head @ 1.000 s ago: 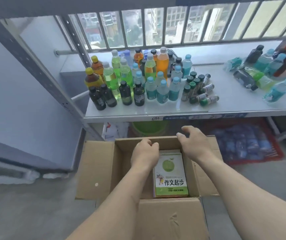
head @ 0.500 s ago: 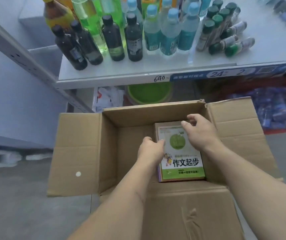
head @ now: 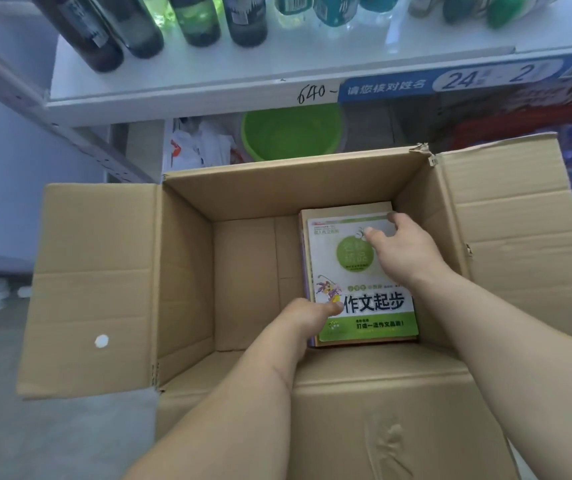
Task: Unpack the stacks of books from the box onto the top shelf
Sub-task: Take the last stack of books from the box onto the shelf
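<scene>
An open cardboard box [head: 187,271] stands on the floor below me. A stack of books [head: 346,271] with a white and green cover on top lies in the box's right half. My left hand [head: 307,315] is down at the stack's near left edge, thumb on the cover, fingers hidden beside the stack. My right hand [head: 402,251] rests on the stack's far right corner, fingers curled over the far edge. The white shelf [head: 208,77] runs across the top of the view.
Several dark and clear bottles [head: 194,22] stand on the shelf's left part. A green basin [head: 291,133] and white bags [head: 201,143] sit under the shelf behind the box. The box's flaps spread left, right and toward me. Grey floor [head: 35,427] lies at the left.
My head has tilted down and closer to the box. Both hands have gone deeper into the box and taken hold of the stack's edges.
</scene>
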